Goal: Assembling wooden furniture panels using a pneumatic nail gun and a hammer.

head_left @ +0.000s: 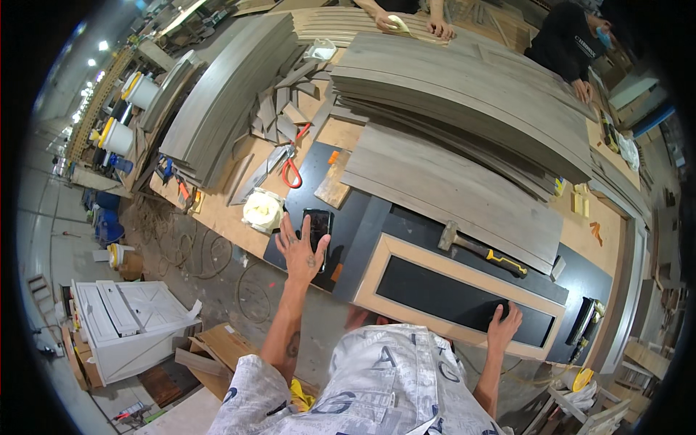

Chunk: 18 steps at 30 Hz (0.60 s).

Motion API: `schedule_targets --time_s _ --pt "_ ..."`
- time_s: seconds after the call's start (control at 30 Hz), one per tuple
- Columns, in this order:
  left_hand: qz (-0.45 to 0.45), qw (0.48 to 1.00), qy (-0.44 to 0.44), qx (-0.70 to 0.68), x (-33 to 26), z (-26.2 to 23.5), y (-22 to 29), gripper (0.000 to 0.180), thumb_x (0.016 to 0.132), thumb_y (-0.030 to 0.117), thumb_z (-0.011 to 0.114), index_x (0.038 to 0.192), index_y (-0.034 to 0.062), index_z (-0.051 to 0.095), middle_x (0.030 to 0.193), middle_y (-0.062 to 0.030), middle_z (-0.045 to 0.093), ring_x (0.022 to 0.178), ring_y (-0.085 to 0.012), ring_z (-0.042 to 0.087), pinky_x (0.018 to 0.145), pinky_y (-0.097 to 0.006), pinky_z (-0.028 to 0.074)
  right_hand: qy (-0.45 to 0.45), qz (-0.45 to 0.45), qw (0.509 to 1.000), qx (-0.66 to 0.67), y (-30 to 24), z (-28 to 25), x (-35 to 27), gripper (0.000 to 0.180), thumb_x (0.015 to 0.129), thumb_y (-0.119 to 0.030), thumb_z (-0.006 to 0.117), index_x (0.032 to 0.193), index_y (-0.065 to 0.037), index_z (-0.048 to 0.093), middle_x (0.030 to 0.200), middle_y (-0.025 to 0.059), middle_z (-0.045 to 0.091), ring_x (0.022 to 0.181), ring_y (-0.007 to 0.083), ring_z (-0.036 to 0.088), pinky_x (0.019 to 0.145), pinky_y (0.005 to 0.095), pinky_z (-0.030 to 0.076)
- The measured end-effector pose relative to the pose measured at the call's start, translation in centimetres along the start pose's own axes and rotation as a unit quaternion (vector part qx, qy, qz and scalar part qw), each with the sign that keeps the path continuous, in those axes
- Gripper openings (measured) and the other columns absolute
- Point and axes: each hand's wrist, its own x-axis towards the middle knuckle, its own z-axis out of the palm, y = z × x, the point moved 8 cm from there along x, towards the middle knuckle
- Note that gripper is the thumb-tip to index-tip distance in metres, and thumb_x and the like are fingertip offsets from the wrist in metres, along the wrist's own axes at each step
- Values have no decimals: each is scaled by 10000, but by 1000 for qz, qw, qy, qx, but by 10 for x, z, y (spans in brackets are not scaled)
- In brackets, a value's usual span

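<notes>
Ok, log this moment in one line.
left hand: spread, over phone | right hand: over frame | hammer: beyond frame | white roll: left of phone

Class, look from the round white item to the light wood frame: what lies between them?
In the head view: the phone, partly under the left hand, then dark surface and a grey strip.

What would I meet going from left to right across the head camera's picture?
White cabinet → round pale object → phone, partly covered by the left hand → framed panel, with the right hand over it → small black item near the bench's end.
</notes>
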Motion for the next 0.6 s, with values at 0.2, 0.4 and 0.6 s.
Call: schedule_targets --time_s 0.2,0.4,0.6 --pt "2 993 116 -21 -9 -28 -1 537 931 408 613 1300 26 535 1370 -301 440 1301 -432 402 1043 -567 314 4 -14 1000 -13 -6 0 1 355 936 -245 607 1213 -30 550 1173 183 553 1077 390 526 915 494 428" --pt "-90 951 42 -293 -26 -36 18 160 927 133 644 898 -8 576 813 -142 641 727 -289 624 698 -390 480 43 111 975 187 50 -14 2 225 925 -146 655 1070 2 568 927 133 611 820 252 625 715 376 519" --pt "-60 905 -90 -412 -53 -26 106 168 938 156 643 862 6 636 676 -55 660 661 -148 630 588 -285 475 -80 324 549 766 -28 -30 51 185 994 -206 557 1009 -29 610 615 -21 490 465 81 454 485 275 434"
